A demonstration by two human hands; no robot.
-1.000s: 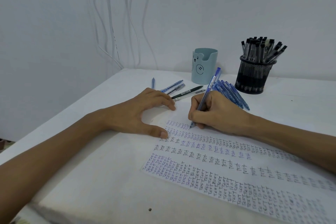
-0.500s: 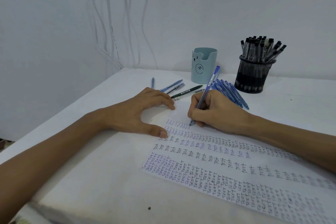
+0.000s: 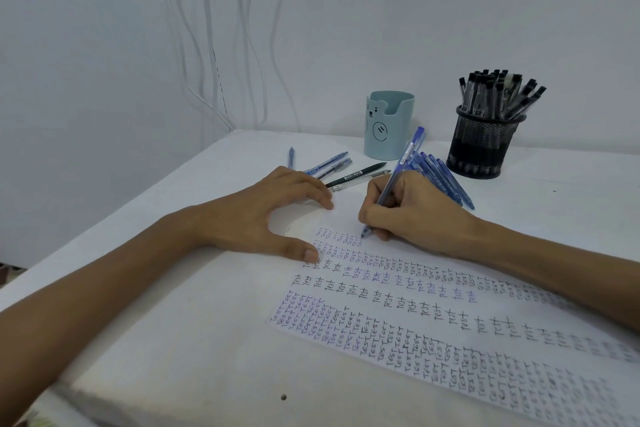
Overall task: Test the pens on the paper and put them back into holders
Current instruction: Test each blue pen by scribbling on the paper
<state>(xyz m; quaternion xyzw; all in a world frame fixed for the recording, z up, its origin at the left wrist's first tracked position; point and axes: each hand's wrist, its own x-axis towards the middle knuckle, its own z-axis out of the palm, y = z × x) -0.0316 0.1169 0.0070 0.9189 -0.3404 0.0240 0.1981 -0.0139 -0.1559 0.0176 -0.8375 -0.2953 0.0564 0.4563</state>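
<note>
At the top-left corner of the paper (image 3: 408, 314), R hand (image 3: 415, 215) is clamping a slim blue pen (image 3: 406, 155) w/ curled fingers, tip touching the handwritten rows. L hand (image 3: 263, 215) is resting spread, uncurled, on the sheet. Smooth teal holder (image 3: 389, 128) & black mesh holder (image 3: 479, 149) are standing nr the table's (image 3: 173, 340) far edge.

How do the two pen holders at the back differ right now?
The blue holder is solid with a bear face and a notched rim; the black holder is open mesh. No pens stick out of the blue holder; the black holder is crammed with black-capped pens. Both stand upright on the table.
</note>
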